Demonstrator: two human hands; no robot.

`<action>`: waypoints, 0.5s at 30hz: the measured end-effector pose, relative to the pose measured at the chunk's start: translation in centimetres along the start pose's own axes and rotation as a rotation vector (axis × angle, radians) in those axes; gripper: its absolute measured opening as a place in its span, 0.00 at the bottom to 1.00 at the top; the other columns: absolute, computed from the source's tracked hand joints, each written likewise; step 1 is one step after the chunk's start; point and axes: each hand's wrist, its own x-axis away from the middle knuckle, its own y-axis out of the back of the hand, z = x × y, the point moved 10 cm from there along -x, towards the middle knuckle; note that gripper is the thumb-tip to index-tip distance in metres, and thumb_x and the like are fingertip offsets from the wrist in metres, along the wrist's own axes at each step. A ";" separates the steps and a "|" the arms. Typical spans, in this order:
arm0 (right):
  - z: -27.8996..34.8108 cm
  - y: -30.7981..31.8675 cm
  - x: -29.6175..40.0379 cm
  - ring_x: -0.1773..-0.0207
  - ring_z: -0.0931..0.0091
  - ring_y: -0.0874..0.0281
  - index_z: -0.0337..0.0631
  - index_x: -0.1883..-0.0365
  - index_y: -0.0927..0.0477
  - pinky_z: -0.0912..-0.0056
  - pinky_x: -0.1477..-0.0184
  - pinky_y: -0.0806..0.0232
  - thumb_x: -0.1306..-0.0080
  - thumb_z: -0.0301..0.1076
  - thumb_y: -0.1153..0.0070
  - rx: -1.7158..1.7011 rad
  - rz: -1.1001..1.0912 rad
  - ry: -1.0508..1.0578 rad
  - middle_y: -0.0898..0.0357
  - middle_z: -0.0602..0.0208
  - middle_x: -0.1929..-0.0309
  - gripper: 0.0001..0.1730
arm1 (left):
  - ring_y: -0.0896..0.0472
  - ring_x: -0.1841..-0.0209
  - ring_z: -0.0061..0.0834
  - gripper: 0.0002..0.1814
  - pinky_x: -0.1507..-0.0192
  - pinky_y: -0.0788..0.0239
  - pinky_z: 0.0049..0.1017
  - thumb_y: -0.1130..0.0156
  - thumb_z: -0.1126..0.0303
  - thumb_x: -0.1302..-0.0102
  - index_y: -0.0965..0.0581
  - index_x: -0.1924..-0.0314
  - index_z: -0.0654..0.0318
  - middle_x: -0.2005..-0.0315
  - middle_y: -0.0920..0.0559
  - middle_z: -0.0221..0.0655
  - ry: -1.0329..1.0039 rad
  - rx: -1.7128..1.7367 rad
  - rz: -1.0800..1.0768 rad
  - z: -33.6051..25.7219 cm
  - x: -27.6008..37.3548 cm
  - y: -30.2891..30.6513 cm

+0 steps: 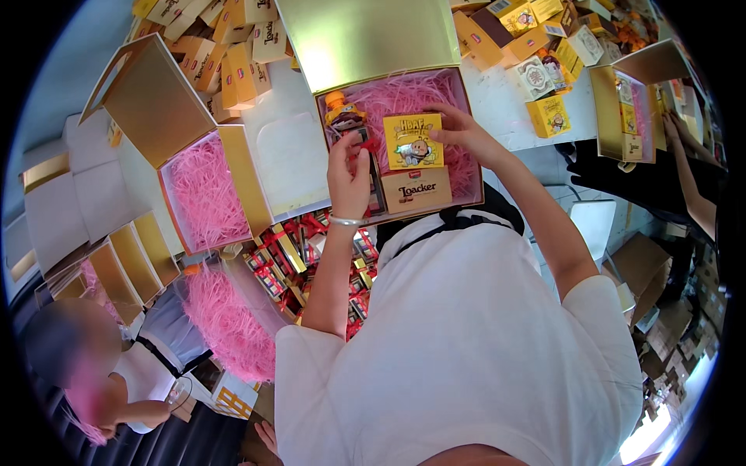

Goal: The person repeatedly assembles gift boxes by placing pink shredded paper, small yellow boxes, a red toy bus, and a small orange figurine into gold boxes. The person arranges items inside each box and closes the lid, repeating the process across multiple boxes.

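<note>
In front of me an open gold-lidded gift box (479, 175) is lined with pink paper shred (408, 92). My right hand (463, 133) grips the right edge of a yellow HBAF box (414, 141), which sits in the box above a tan Loacker box (417, 190). My left hand (349, 175) rests over a dark narrow package with a red ribbon (376, 175) along the box's left side; the hand partly hides it, and its exact grip is unclear. An orange-capped bottle (340, 109) lies in the upper left corner.
Left stands another open gift box (169, 198) with pink shred. Loacker boxes (239, 76) and yellow boxes (548, 116) are heaped on the white table (291, 145). Below are ribboned packages (291, 250) and a pile of pink shred (233, 326). Other people are at both sides.
</note>
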 end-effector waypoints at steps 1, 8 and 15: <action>-0.2 -0.6 -0.1 0.60 0.81 0.31 0.44 0.42 0.38 0.81 0.60 0.39 0.44 0.37 0.43 -0.017 0.031 0.018 0.27 0.65 0.58 0.31 | 0.27 0.58 0.26 0.14 0.56 0.35 0.23 0.50 0.74 0.38 0.31 0.51 0.65 0.57 0.26 0.36 -0.002 -0.025 0.045 0.2 -0.4 -0.3; -4.9 -1.2 -2.1 0.51 0.75 0.33 0.43 0.41 0.40 0.73 0.51 0.39 0.42 0.33 0.46 -0.007 0.065 -0.144 0.30 0.63 0.52 0.30 | 0.27 0.60 0.36 0.16 0.57 0.35 0.27 0.53 0.81 0.44 0.29 0.54 0.64 0.60 0.27 0.40 -0.227 -0.255 0.074 -2.3 -2.6 -0.7; -5.0 -2.6 -3.7 0.51 0.74 0.31 0.39 0.42 0.39 0.72 0.51 0.36 0.42 0.29 0.47 0.153 0.196 -0.137 0.29 0.61 0.53 0.28 | 0.31 0.55 0.36 0.19 0.52 0.39 0.32 0.46 0.76 0.48 0.28 0.53 0.60 0.55 0.26 0.34 -0.528 -0.840 0.266 -2.8 -2.1 -4.0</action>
